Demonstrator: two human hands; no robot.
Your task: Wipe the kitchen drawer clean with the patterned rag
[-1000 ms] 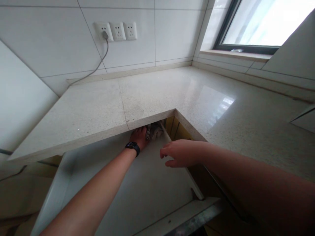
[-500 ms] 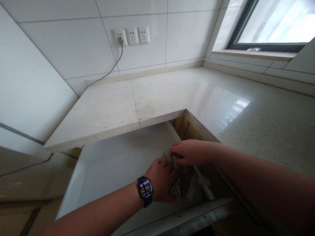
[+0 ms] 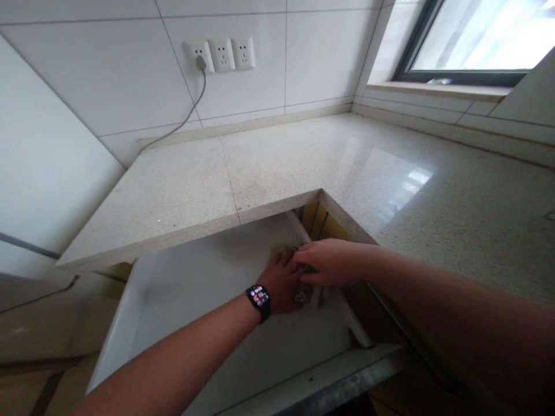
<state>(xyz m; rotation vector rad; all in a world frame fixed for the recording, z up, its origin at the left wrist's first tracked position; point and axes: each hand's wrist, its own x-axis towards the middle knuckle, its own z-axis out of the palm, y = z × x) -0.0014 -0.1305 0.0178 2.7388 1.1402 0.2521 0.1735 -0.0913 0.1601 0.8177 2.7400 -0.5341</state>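
Observation:
A white drawer (image 3: 191, 323) is pulled out below the corner of the pale speckled countertop (image 3: 277, 156). Inside it, near its right side wall, my left hand (image 3: 284, 286), wearing a black smartwatch (image 3: 259, 296) at the wrist, is wrapped over a small crumpled bundle (image 3: 302, 292). My right hand (image 3: 321, 263) reaches in from the right and touches the same bundle with curled fingers, against the left hand's fingers. The bundle is pale and patterned, partly blurred and mostly covered, so I cannot make out what it is.
The drawer's front panel (image 3: 347, 381) runs along the bottom. A grey plug and cord hang from the left wall socket (image 3: 199, 56), and the cord trails to the countertop's back left. A window (image 3: 481, 40) is at the upper right, and a white panel (image 3: 47, 156) stands at the left.
Both hands and the bundle have moved up, deeper into the drawer and away from its front. The bundle looks more gathered under the hands. The view has shifted slightly.

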